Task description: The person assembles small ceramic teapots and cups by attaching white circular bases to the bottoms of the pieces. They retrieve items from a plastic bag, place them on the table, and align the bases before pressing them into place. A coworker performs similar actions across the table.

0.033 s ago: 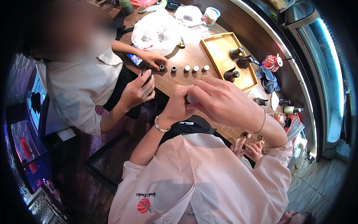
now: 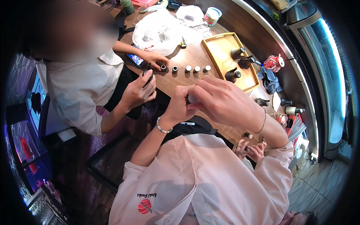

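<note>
A small white-topped bottle [image 2: 192, 99] is held between the left hand [image 2: 178, 105] and the right hand [image 2: 221, 98], and much of it is hidden by them. Its dark side is gripped in the closed left hand, while its pale top is enclosed by the curled right hand. Beyond both, three white-capped bottles [image 2: 197, 69] are lined up on the wooden surface [image 2: 193, 52]. The row is continued to the left by an open dark bottle [image 2: 175, 70] and a second dark bottle [image 2: 163, 68], which is touched by a co-worker's hand [image 2: 155, 59]. To the left of the left hand, a dark object [image 2: 148, 76] is held in the co-worker's other hand [image 2: 137, 92]. Past the right hand, three dark jugs [image 2: 232, 76] are carried by a wooden tray [image 2: 217, 45]. Farther beyond the left hand, a white plastic bag [image 2: 158, 32] is seen, with a yellow-and-black tool [image 2: 183, 44] beside it. Nearer than the right hand and to its right, another person's hands [image 2: 255, 152] are placed near a small capped bottle [image 2: 248, 135].
</note>
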A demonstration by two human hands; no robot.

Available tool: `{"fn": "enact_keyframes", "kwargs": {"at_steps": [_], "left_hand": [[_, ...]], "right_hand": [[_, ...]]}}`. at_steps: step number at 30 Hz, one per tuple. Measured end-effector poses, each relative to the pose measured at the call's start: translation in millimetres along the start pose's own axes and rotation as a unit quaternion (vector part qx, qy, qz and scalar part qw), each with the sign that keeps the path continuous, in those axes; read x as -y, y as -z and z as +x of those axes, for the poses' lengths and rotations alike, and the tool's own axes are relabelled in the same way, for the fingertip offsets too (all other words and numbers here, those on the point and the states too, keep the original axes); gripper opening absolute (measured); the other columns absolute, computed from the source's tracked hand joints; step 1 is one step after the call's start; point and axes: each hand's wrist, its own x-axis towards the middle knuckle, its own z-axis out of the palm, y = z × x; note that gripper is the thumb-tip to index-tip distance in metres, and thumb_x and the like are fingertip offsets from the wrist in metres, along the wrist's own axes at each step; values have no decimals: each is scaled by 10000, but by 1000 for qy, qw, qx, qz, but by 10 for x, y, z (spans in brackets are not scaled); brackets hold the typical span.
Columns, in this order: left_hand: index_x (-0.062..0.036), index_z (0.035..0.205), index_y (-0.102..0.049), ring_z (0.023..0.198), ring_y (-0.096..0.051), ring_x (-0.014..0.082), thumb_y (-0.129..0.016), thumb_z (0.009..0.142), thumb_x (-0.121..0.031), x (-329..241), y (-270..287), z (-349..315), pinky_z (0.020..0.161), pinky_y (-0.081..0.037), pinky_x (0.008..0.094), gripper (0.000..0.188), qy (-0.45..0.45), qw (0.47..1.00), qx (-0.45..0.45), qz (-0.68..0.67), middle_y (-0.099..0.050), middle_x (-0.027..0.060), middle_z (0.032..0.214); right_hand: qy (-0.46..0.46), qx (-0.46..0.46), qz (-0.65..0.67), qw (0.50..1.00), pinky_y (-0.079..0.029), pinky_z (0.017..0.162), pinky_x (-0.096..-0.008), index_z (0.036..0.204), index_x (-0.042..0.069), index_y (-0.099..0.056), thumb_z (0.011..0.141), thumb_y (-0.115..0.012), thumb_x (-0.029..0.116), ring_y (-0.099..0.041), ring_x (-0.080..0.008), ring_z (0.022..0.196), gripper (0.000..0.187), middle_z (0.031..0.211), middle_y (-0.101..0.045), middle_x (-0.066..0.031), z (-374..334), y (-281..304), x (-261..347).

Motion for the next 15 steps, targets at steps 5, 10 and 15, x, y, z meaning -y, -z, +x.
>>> {"fn": "enact_keyframes", "kwargs": {"at_steps": [5,10,15], "left_hand": [[-4,886,-605,625,-645,285,-751,804,-75,12,-73,26,609,-499,341,182,-12,994,-86,62,-617,150,697],[-5,837,-547,635,-640,331,-773,818,-83,64,-59,97,611,-497,356,240,-8,983,-128,134,-605,172,697],[0,881,-593,697,-661,403,-776,796,-73,-87,156,191,620,-503,383,215,5,1000,-2,31,-624,187,723]], "right_hand": [[-52,-35,17,998,-545,747,-414,907,14,-527,927,-712,189,-638,-309,858,256,847,-596,-118,-5,-174,-41],[-72,-72,23,995,-544,740,-420,969,19,-560,962,-706,242,-653,-298,886,267,873,-608,-99,9,-247,-90],[-24,2,11,1000,-550,726,-409,1023,29,-563,960,-697,212,-660,-297,899,235,895,-603,-86,56,10,-123]]}}
